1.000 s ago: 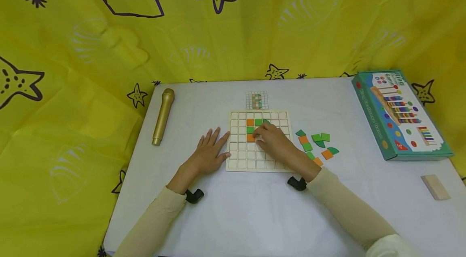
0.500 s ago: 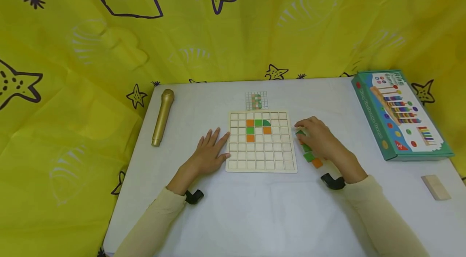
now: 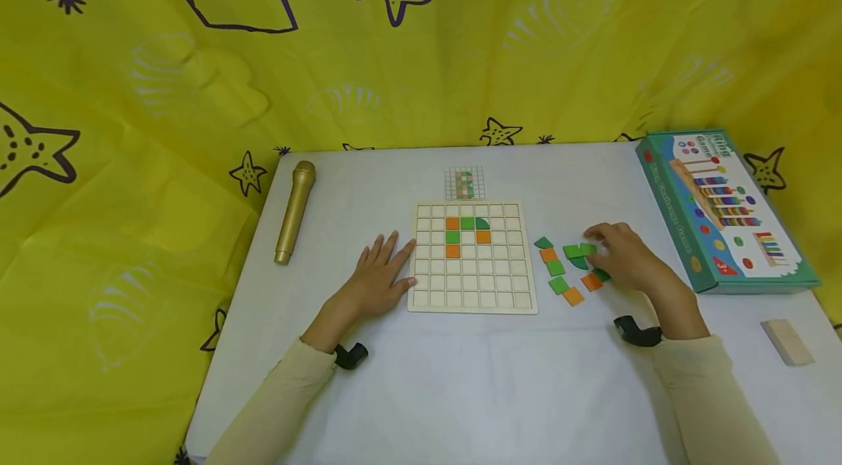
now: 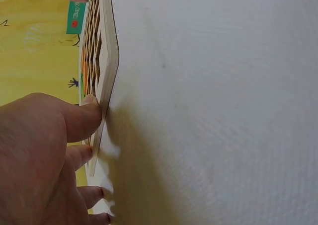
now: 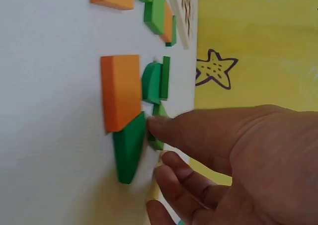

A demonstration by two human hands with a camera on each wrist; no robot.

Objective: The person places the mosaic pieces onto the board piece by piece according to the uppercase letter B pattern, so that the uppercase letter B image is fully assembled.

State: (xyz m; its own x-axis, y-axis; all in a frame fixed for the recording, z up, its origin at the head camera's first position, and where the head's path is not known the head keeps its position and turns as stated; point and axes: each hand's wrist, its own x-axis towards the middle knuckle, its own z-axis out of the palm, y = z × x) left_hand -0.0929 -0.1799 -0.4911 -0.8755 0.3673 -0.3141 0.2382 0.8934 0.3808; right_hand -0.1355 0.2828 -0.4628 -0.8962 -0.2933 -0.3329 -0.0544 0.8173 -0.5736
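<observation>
Left hand (image 3: 378,282) at the pale wooden grid board (image 3: 488,281), right hand (image 3: 625,259) at a bright green square tile (image 3: 588,249)

On my head feed, the left hand's fingers are spread wide, holding nothing; thumb and index touch the board's left edge. The right hand's fingers are loosely bent, thumb well apart from index, the tile lying between them on the white table (image 3: 460,384). I cannot tell whether the thumb touches it. Near it I log a dark green quarter-round tile (image 3: 579,262) and an orange square tile (image 3: 592,282). Six orange and green tiles (image 3: 468,223) sit in the board's cells. Just behind the board: a small printed grid card (image 3: 464,183). Far left, a gold microphone (image 3: 294,215); far right, a green-sided game box (image 3: 674,220).
</observation>
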